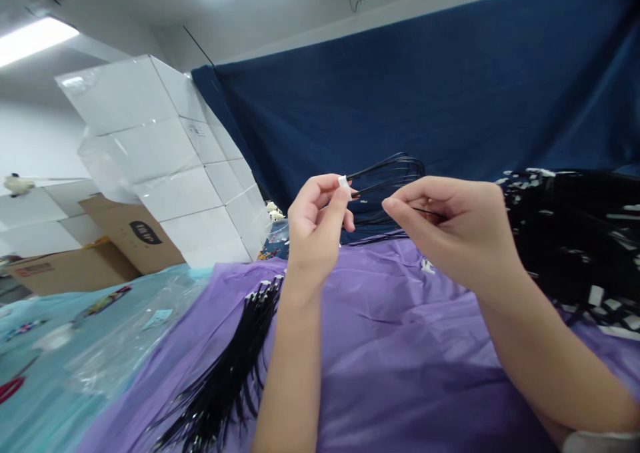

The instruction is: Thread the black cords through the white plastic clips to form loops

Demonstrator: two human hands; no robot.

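Observation:
Between the thumb and fingers of my left hand (323, 216) is a small white tag (344, 185) wrapped about a bundle of thin black cords (390, 166). The cords loop out to the right, toward my other hand. My right hand (450, 223) is pinched closed beside them, with a short dark strand showing under its fingers, seemingly a cord. Left of my left forearm, a bunch of black cords (227, 373) with white ends lies on the purple cloth (390, 346).
A large heap of black cords with white tags (570, 240) lies at the right. White boxes (175, 166) in plastic wrap are stacked at the left, near an open cardboard box (85, 266). A clear plastic bag (145, 333) rests on the teal cloth (45, 366). A blue curtain (425, 93) hangs behind.

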